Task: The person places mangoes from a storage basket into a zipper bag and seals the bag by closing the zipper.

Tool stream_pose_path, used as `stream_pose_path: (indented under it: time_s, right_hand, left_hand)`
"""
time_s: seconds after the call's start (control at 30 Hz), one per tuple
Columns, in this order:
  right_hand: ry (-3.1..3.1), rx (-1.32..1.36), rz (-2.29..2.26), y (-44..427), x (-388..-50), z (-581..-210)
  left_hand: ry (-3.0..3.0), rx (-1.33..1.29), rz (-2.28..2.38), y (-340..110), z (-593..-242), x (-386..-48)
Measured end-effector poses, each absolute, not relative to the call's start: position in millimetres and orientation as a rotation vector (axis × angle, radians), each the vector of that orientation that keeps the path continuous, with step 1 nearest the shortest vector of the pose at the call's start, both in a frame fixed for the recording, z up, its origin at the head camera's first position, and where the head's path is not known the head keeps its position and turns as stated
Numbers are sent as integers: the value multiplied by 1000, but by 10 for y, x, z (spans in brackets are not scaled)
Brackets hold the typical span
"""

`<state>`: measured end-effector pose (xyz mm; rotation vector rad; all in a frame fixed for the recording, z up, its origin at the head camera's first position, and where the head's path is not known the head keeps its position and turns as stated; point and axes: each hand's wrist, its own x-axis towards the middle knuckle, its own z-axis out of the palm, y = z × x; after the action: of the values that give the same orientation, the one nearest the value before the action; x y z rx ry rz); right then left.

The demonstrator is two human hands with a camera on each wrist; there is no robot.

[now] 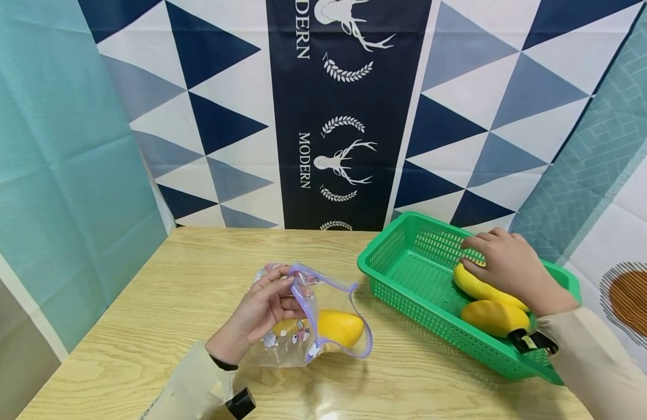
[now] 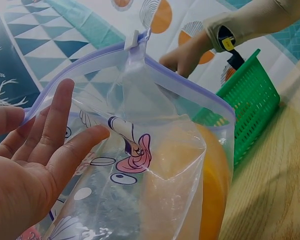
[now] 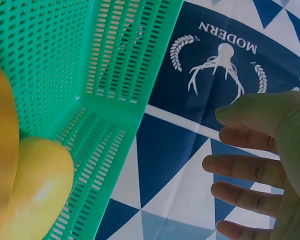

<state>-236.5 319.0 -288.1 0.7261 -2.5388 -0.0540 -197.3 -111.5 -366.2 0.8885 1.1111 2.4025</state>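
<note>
A clear zip bag (image 1: 302, 344) with a purple rim and cartoon prints lies on the table, its mouth facing right. Inside it is a yellow mango (image 1: 340, 328), also visible through the plastic in the left wrist view. My left hand (image 1: 265, 306) pinches the bag's upper rim between thumb and fingers. Over the green basket (image 1: 378, 265), my right hand (image 1: 507, 265) hovers with bent, spread fingers, holding nothing. Beneath it lie a yellow mango (image 1: 472, 284) and a more orange mango (image 1: 493, 318). The right wrist view shows a gap between the fingers and both mangoes.
The basket stands at the right of the wooden table (image 1: 197, 274), close to the bag. Patterned cloth (image 1: 223, 116) hangs behind the table, with teal cloth (image 1: 66, 146) on the left. Black straps circle both wrists.
</note>
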Motion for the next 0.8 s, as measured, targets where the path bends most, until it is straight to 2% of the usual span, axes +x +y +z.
stream_pose_path:
  time_s: [0.8]
  right_hand:
    - [-2923,503,-98,3607,-2590,-3037]
  left_hand:
    - [1114,863,2410,-1107,-3667,-1967]
